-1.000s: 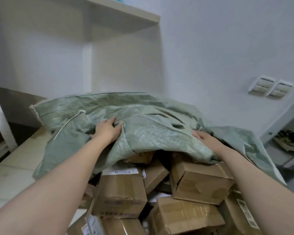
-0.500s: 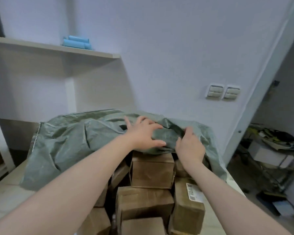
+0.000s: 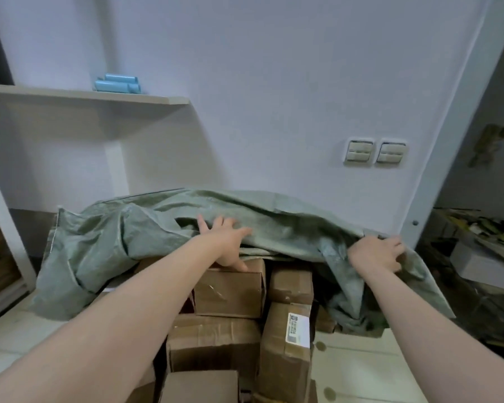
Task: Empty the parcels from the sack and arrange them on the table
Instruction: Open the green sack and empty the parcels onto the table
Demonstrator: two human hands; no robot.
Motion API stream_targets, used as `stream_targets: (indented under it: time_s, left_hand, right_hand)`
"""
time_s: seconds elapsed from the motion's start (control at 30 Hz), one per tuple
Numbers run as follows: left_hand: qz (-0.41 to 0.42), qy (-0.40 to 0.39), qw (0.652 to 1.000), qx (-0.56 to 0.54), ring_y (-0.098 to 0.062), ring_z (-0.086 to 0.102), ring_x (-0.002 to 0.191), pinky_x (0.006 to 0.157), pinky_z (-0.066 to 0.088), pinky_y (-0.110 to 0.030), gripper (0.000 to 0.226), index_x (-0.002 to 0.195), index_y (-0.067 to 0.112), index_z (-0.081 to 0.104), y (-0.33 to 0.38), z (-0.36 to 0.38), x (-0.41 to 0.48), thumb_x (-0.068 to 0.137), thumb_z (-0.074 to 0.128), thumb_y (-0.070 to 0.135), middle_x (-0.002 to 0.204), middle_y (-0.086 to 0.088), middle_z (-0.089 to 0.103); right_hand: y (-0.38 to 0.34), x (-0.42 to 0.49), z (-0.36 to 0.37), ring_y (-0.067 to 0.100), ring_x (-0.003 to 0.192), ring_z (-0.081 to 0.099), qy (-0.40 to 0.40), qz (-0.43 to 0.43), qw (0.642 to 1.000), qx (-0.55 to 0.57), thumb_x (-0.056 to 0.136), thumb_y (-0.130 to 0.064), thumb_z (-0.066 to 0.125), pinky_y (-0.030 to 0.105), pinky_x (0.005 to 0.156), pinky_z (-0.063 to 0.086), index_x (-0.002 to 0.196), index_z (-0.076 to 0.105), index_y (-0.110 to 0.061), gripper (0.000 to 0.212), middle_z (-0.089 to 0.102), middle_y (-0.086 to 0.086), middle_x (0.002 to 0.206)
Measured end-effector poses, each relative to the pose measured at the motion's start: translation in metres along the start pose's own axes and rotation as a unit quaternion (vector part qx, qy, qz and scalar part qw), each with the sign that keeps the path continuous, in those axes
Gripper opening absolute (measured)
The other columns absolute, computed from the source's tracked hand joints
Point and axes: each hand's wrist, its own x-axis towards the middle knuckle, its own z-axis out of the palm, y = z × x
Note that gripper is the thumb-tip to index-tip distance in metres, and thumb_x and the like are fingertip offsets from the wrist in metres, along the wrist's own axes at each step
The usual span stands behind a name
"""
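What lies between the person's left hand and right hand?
In the head view, a fold of the green woven sack spans from the left hand to the right hand, draped over brown cardboard parcels.

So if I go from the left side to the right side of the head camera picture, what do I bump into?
blue rolls → left hand → labelled cardboard parcel → right hand, gripping the green sack → white box
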Motion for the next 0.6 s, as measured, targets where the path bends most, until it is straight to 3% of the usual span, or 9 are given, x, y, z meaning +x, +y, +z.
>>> stream_targets:
  time_s: [0.07,0.13,0.23,0.3,0.37,0.43,0.47,0.53,0.6]
  left_hand:
    - [0.009,0.007,1.0,0.001,-0.03,-0.003,0.148,0.108,-0.009,-0.072,0.046,0.133,0.043,0.05,-0.01,-0.005,0.013,0.088,0.064,0.045,0.16,-0.001,0.011]
    - [0.004,0.056,0.998,-0.007,-0.028,-0.002,0.149,0.107,-0.009,-0.074,0.02,0.115,0.041,0.06,-0.021,-0.01,0.033,0.096,0.054,0.037,0.159,0.004,0.018]
    - [-0.041,0.154,0.984,-0.074,-0.027,0.012,0.149,0.108,-0.006,-0.074,0.024,0.109,0.029,0.053,-0.027,-0.016,0.063,0.1,0.035,0.016,0.147,0.002,0.043]
    - [-0.069,0.165,0.979,-0.094,-0.031,0.038,0.136,0.109,-0.009,-0.072,0.023,0.099,0.022,0.045,-0.029,-0.012,0.078,0.095,0.029,0.006,0.117,-0.003,0.063]
    - [-0.073,0.14,0.984,-0.084,-0.03,0.057,0.107,0.11,-0.006,-0.07,0.019,0.099,0.018,0.041,-0.034,0.001,0.093,0.095,0.026,0.007,0.087,0.0,0.062]
    - [-0.067,0.122,0.987,-0.082,-0.03,0.058,0.102,0.111,0.005,-0.067,0.015,0.097,0.02,0.038,-0.043,0.013,0.107,0.1,0.024,0.015,0.089,-0.002,0.062]
    - [-0.065,0.124,0.987,-0.081,-0.031,0.058,0.104,0.11,0.014,-0.064,0.015,0.097,0.021,0.038,-0.047,0.017,0.113,0.101,0.024,0.019,0.097,-0.005,0.064]
    - [-0.061,0.14,0.985,-0.077,-0.032,0.058,0.105,0.104,0.027,-0.056,0.018,0.099,0.023,0.042,-0.053,0.021,0.121,0.104,0.025,0.025,0.11,-0.008,0.066]
    - [-0.055,0.164,0.981,-0.089,-0.033,0.059,0.104,0.1,0.035,-0.05,0.02,0.102,0.022,0.045,-0.055,0.023,0.126,0.105,0.026,0.027,0.113,-0.01,0.065]
  right_hand:
    - [-0.006,0.02,0.005,0.038,0.129,0.028,0.024,-0.07,0.996,0.055,0.097,-0.019,0.046,0.047,0.103,0.036,0.13,0.049,0.007,0.042,0.02,0.017,0.145]
    - [-0.014,0.034,0.012,0.039,0.132,0.03,0.012,-0.154,0.978,0.143,0.099,-0.028,0.049,0.043,0.107,0.033,0.141,0.039,0.003,0.053,0.016,0.017,0.149]
    - [-0.03,0.045,0.031,0.029,0.141,0.025,-0.05,-0.228,0.939,0.252,0.099,-0.041,0.045,0.04,0.116,0.023,0.152,0.027,-0.019,0.06,0.009,0.011,0.158]
    - [-0.038,0.047,0.053,0.026,0.143,0.027,-0.118,-0.278,0.935,0.186,0.097,-0.054,0.03,0.039,0.119,0.02,0.147,0.04,-0.019,0.062,0.025,0.011,0.158]
    - [-0.04,0.04,0.073,0.027,0.141,0.036,-0.25,-0.286,0.922,0.077,0.098,-0.058,0.014,0.032,0.115,0.025,0.142,0.049,-0.013,0.072,0.04,0.013,0.152]
    - [-0.039,0.034,0.086,0.028,0.138,0.039,-0.363,-0.224,0.904,0.021,0.101,-0.054,0.011,0.029,0.11,0.028,0.142,0.048,-0.01,0.071,0.042,0.016,0.149]
    - [-0.039,0.034,0.091,0.029,0.136,0.042,-0.377,-0.203,0.903,0.018,0.102,-0.053,0.013,0.029,0.108,0.031,0.14,0.049,-0.009,0.069,0.045,0.017,0.147]
    - [-0.044,0.036,0.097,0.032,0.124,0.053,-0.332,-0.206,0.921,0.007,0.104,-0.047,0.021,0.031,0.098,0.04,0.131,0.057,-0.008,0.06,0.055,0.02,0.135]
    - [-0.055,0.04,0.097,0.033,0.115,0.056,-0.177,-0.209,0.961,0.03,0.103,-0.042,0.036,0.034,0.09,0.044,0.12,0.062,-0.008,0.046,0.061,0.02,0.125]
